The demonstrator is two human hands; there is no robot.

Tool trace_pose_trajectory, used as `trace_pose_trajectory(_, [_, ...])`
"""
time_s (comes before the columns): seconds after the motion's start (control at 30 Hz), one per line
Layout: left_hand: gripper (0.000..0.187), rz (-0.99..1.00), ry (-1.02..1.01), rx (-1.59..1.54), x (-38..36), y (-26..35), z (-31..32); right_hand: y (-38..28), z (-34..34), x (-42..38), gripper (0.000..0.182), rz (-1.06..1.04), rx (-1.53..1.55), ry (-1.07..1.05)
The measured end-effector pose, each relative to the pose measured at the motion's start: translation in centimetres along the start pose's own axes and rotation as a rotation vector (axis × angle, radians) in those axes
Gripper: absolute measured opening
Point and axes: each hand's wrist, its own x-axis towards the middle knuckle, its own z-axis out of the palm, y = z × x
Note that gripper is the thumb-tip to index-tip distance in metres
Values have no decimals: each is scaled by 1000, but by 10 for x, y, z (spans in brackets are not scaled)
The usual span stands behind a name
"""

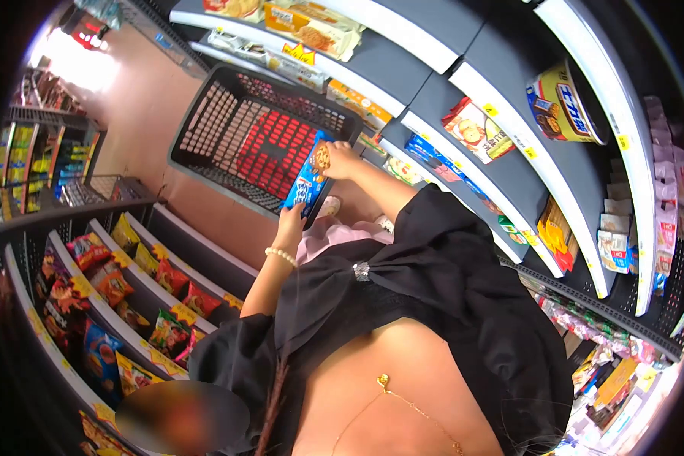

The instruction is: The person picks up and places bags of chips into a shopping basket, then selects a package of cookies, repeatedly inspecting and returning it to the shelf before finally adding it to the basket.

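Observation:
Both of my hands hold a blue cookie packet (308, 179), stretched slantwise between them over the near right edge of a black shopping basket (194, 144). My left hand (290, 222), with a pearl bracelet at the wrist, grips the packet's lower end. At the upper end my right hand (343, 161) has its fingers closed on the packet, beside the cookie picture. The basket's floor shows red through its mesh, and nothing can be seen lying in it.
Shelves of boxed and bagged snacks (479, 129) rise close on the right, with a yellow tub (574, 106) up high. Lower left stands a rack of colourful snack bags (110, 281). Brown floor (140, 99) runs beyond the basket towards further racks.

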Motion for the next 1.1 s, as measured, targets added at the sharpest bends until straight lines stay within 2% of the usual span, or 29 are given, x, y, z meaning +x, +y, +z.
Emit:
trace_pose_trajectory(0.03, [21, 104, -62, 114, 0, -6, -6, -4, -7, -3, 87, 28, 50, -15])
trace_pose_trajectory(0.1, [30, -135, -24, -191, 16, -10, -12, -5, -9, 1, 82, 68, 96, -12])
trace_pose_trajectory(0.2, [34, 475, -205, 1197, -18, 24, -14, -13, -30, -15, 73, 84, 121, 0])
trace_pose_trajectory(0.27, [36, 420, -156, 1114, -48, 53, 2, -13, -35, -18, 71, 72, 150, 21])
trace_pose_trajectory(0.33, [35, 401, -123, 876, -46, 41, -1, -6, -21, -13, 60, 26, 191, 170])
trace_pose_trajectory(0.37, [33, 403, -114, 681, -22, 16, -17, -7, -27, -17, 59, 3, 220, 221])
trace_pose_trajectory(0.43, [32, 405, -106, 615, -17, 19, -10, -9, -34, -28, 57, 15, 301, 356])
trace_pose_trajectory(0.5, [33, 422, -86, 875, -63, 63, 12, -15, -46, -44, 53, 27, 346, 495])
trace_pose_trajectory(0.6, [39, 177, 40, -50, -71, 78, 41, -22, -70, -75, 51, 17, 381, 704])
trace_pose_trajectory(0.67, [50, 419, -64, 119, -76, 88, 51, -21, -93, -98, 52, -14, 380, 844])
trace_pose_trajectory(0.73, [51, 432, -78, -21, -99, 114, 76, -19, -121, -122, 50, -31, 405, 977])
trace_pose_trajectory(0.77, [54, 563, -111, 10, -103, 123, 84, -18, -135, -137, 49, -38, 417, 1041])
trace_pose_trajectory(0.93, [51, 1100, -219, 169, -155, 195, 141, -14, -202, -213, 51, -75, 436, 1364])
trace_pose_trajectory(1.0, [53, 1252, -249, 164, -181, 224, 168, -19, -225, -244, 56, -147, 542, 1440])
trace_pose_trajectory(1.1, [52, 1425, -280, 148, -225, 258, 208, -13, -259, -281, 55, -201, 489, 1598])
